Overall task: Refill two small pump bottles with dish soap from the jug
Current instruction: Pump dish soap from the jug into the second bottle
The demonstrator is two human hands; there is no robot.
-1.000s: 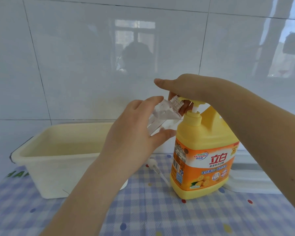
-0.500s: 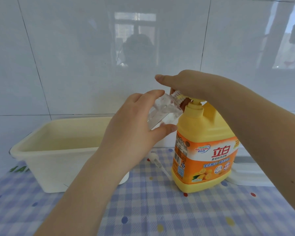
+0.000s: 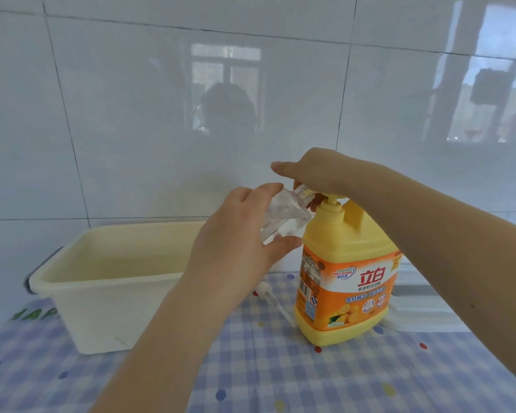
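Observation:
A yellow dish soap jug [image 3: 346, 281] with an orange label stands upright on the checked cloth. My right hand [image 3: 316, 171] lies on top of its pump head and covers it. My left hand [image 3: 236, 234] holds a small clear bottle [image 3: 283, 216], tilted, with its threaded open neck up against the jug's nozzle. A white pump top with its tube [image 3: 273, 299] lies on the cloth just left of the jug's base. I see no second small bottle.
A cream plastic tub [image 3: 108, 296] stands at the left against the white tiled wall. A white tray or lid [image 3: 423, 311] lies behind the jug on the right. Blue checked cloth [image 3: 280, 377] covers the table in front.
My right hand has pushed the pump head lower, then stays on it. The small bottle remains at the nozzle. The view has shifted slightly.

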